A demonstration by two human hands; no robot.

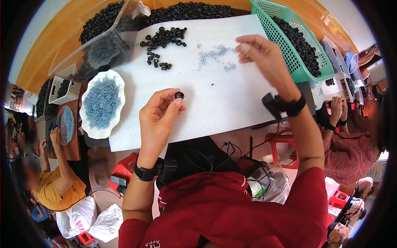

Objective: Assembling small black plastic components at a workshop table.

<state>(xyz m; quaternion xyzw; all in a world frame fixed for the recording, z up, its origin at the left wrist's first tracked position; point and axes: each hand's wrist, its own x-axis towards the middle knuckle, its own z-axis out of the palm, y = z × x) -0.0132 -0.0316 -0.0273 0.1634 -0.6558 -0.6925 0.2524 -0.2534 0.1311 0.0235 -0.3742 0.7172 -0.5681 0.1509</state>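
My left hand [159, 118] pinches a small round black cap [179, 95] between thumb and fingers, above the near middle of the white foam sheet [215, 107]. At the right, my right hand [262, 56] hovers over the sheet with loosely bent fingers apart, and a beige finger cot [245, 48] covers one fingertip. I see nothing held in it. Beside its fingertips lie scattered small clear bluish pieces [215, 53]. A loose group of black caps [165, 37] lies on the sheet's far left part.
A white scalloped dish [119, 84] of clear bluish pieces stands left. Behind it is a clear plastic bin [62, 62] of black caps. More caps [186, 12] line the far edge. A green basket [295, 58] holds caps at right. Other people sit on both sides.
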